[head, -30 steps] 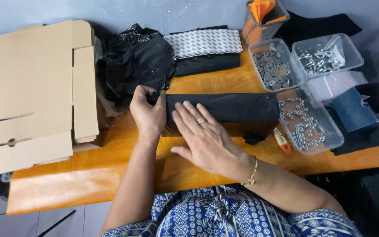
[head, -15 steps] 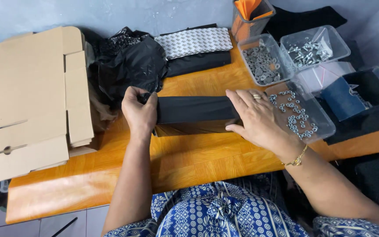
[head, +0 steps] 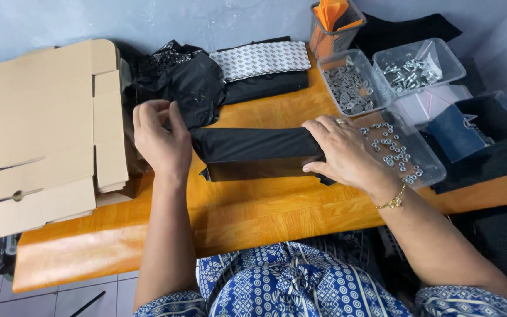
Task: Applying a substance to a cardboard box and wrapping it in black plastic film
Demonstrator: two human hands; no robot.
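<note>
Left hand (head: 161, 142) and right hand (head: 344, 154) each grip an end of the black folded cloth (head: 253, 154), fingertips hidden beneath.

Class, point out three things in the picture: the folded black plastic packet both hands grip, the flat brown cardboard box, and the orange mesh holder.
Folded black plastic packet (head: 253, 154), head view: middle of its top face.
Flat brown cardboard box (head: 36, 129), head view: large flap.
Orange mesh holder (head: 331, 35), head view: front wall.
</note>
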